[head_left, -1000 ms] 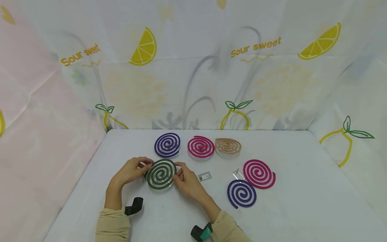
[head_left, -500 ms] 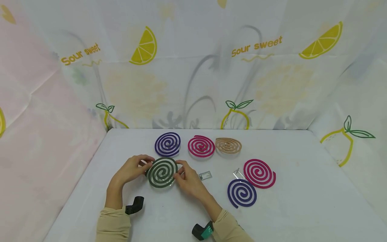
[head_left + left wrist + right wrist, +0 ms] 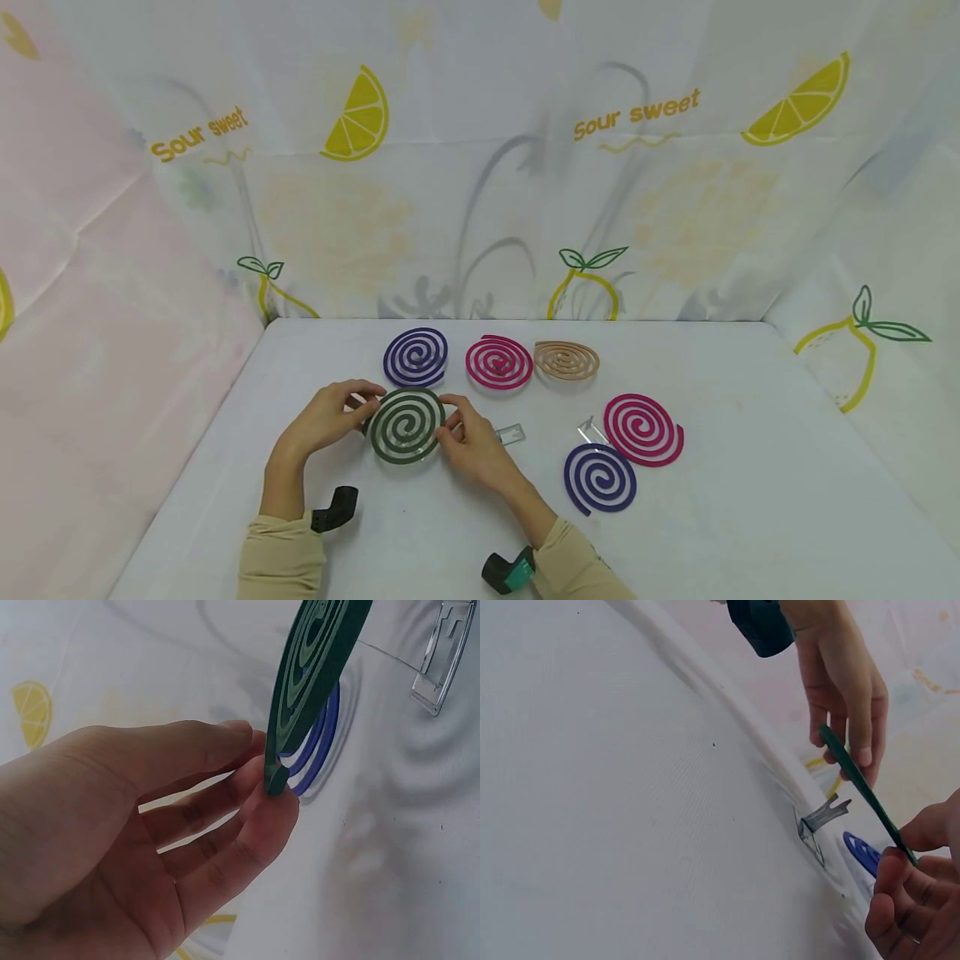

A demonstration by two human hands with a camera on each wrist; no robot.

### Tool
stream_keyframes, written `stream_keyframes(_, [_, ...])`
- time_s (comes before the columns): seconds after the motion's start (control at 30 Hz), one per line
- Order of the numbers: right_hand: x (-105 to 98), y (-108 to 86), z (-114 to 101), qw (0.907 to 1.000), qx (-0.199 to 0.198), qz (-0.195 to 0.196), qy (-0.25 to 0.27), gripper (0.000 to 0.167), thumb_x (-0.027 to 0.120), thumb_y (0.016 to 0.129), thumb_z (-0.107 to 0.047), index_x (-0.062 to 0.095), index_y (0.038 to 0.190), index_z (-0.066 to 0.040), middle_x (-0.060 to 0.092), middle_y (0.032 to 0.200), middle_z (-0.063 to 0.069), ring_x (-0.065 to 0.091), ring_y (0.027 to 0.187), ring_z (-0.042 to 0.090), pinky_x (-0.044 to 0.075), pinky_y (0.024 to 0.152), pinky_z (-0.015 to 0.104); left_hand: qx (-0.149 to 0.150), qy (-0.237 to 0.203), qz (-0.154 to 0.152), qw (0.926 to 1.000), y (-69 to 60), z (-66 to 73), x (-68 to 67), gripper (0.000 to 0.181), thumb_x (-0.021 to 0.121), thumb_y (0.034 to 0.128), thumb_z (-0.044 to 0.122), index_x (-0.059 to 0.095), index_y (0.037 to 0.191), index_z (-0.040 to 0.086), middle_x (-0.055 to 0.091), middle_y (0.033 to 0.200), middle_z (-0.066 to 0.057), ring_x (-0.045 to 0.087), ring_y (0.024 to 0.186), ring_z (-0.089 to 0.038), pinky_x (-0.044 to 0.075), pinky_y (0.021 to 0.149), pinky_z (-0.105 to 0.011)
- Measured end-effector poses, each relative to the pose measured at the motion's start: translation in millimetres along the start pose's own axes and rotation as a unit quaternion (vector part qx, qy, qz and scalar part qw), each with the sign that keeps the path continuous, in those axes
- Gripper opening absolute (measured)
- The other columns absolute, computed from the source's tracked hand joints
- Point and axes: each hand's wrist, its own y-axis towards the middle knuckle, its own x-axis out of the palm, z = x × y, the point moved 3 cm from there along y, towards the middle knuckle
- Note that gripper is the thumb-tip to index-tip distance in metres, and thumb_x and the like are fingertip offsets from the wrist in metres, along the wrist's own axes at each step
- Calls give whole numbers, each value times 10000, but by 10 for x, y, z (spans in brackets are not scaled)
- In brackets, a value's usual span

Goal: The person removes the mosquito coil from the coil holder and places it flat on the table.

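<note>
A green mosquito coil (image 3: 406,425) is held up above the white table by both hands. My left hand (image 3: 327,414) pinches its left edge between thumb and fingers; the left wrist view shows the green coil (image 3: 315,682) tilted at these fingertips. The opposite edge is pinched by my right hand (image 3: 474,443). Under the coil, a small metal coil stand (image 3: 823,817) sits on the table with its prong raised, apart from the coil in the right wrist view. From the head it is mostly hidden behind the coil. Just beyond lies a purple coil (image 3: 416,357).
A pink coil (image 3: 499,363) and a tan coil (image 3: 567,361) line the back of the table. One metal stand (image 3: 512,434) lies right of my right hand. Further right are another pink coil (image 3: 643,430), a purple coil (image 3: 600,479) and a metal stand (image 3: 592,431).
The green coil has shifted slightly right and away from me, with both hands still gripping it. The other coils have stayed where they were.
</note>
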Motion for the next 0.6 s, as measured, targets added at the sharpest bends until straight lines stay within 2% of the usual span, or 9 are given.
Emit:
stream_keyframes(0.2, [-54,-25,17,9999,79,-58,-143,441,563,893,-95,460,1322,-105,590,879,15,484,627,37,402,561,163,-52,-175,-46,9998,10,39,41,229,581,908,55,632,1120,-19,663,981,-164,640,790,-180,552,591,-298])
stream_keyframes(0.4, [-112,-58,21,9998,-20,-87,-161,439,562,892,-81,461,1319,-93,590,871,36,475,612,36,393,541,160,-58,-170,-129,9998,20,85,68,232,579,912,58,629,1125,-18,648,983,-164,630,791,-185,557,597,-314])
stream_keyframes(0.6, [-152,-91,61,9993,29,-197,-303,438,558,900,-86,454,1325,-100,579,854,12,450,585,13,384,533,161,-60,-114,-299,9995,41,111,98,238,591,908,73,629,1130,-1,631,985,-145,619,774,-160,548,581,-268])
